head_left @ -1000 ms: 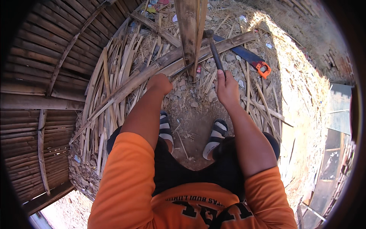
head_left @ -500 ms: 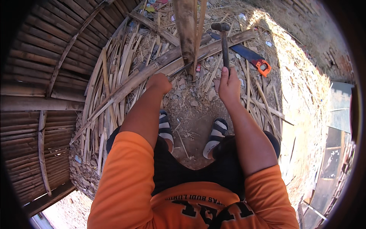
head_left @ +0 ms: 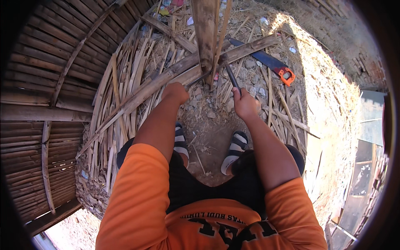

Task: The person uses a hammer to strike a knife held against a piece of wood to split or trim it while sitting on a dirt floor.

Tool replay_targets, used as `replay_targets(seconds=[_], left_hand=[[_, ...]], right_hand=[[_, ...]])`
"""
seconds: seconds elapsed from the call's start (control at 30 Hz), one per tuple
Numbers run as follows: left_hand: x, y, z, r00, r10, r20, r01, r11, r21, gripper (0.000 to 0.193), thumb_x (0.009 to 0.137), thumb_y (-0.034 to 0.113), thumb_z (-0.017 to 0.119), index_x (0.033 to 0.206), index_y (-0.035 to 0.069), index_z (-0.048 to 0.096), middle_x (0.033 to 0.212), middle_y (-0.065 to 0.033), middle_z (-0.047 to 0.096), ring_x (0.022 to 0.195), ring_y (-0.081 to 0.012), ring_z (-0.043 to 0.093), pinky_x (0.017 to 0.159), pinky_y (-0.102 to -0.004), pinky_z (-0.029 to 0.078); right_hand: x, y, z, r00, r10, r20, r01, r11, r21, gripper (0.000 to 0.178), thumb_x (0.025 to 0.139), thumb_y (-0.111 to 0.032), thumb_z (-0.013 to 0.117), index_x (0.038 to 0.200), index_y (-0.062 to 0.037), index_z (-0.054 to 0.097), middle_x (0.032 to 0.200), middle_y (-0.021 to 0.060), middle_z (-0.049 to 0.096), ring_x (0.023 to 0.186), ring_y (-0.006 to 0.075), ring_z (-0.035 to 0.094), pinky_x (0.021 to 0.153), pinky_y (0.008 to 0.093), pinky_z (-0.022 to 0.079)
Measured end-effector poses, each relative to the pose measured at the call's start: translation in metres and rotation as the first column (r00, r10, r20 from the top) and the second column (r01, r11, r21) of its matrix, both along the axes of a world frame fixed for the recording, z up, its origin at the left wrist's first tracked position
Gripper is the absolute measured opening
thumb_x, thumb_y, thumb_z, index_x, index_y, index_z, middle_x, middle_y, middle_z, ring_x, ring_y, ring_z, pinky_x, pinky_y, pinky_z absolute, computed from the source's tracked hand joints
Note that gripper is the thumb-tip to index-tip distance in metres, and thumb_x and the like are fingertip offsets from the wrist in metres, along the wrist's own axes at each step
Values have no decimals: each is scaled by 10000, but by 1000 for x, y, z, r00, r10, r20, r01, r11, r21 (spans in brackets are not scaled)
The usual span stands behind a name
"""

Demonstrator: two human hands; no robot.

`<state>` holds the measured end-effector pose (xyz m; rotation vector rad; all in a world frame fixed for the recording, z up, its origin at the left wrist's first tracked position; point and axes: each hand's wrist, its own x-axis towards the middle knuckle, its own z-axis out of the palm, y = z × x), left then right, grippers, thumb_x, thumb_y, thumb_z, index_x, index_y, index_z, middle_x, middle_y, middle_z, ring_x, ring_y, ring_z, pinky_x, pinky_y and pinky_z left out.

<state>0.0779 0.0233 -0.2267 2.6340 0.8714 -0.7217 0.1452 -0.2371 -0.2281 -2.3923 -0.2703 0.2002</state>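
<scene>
- Orange sleeves point(head_left: 137, 179) are covering the upper parts of both arms, and the bare forearms are reaching forward over the ground point(head_left: 208, 118).
- The left hand point(head_left: 175, 92) is closing in a fist around the near end of a thin dark blade point(head_left: 199, 79), which is pointing at the lower part of an upright board point(head_left: 206, 39).
- The right hand point(head_left: 246, 103) is wrapping firmly around the dark shaft of a hammer point(head_left: 231, 76), the thumb lying along it; the two hands are staying well apart.
- The hammer's head is blending into the wood beyond, so I cannot tell whether it is touching anything.
- The upright board is standing ahead of the person, between and beyond the hands, and a slim strip point(head_left: 223, 35) is leaning away from its right side, the gap widening toward the top.
- Long weathered planks point(head_left: 252, 46) are lying slantwise on the ground around the board's lower end.
- A saw point(head_left: 271, 62) with an orange handle is resting to the right, beyond the right hand.
- Split strips point(head_left: 114, 98) are piling up at the left, beside a slatted wall point(head_left: 41, 62).
- Striped sandals point(head_left: 180, 139) are showing below the hands.
</scene>
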Motion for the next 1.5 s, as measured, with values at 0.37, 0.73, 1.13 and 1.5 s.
replay_targets(seconds=[0.37,0.73,1.13,1.5], left_hand=[[1,4,-9,1000,22,17,-21,999,-35,516,875,446,701,1127,-3,733,1225,-218,692,1145,-361,665,980,-433,530],[-4,7,-11,998,58,-8,-58,998,-19,486,881,440,693,1119,20,745,1202,-204,707,1145,-352,671,984,-441,531],[4,7,-5,995,89,-51,-89,996,-7,340,859,216,686,1152,53,750,1267,-173,692,1166,-313,674,959,-418,554],[6,13,-28,998,47,-38,-47,999,10,468,874,411,696,1126,19,743,1218,-211,699,1143,-363,669,978,-435,538]], right_hand=[[9,4,-12,1000,7,2,-7,1000,23,487,1048,-457,480,952,4,606,787,273,671,796,490,661,716,529,499],[7,9,5,1000,-4,10,3,998,64,513,1043,-483,472,953,-1,623,815,288,669,819,489,664,734,539,497],[27,31,35,997,-78,15,69,939,336,515,1064,-447,458,886,16,596,765,253,652,778,455,656,684,504,477],[30,22,4,991,-62,-117,93,954,285,535,1041,-484,472,952,14,647,848,281,675,831,475,662,762,535,491]])
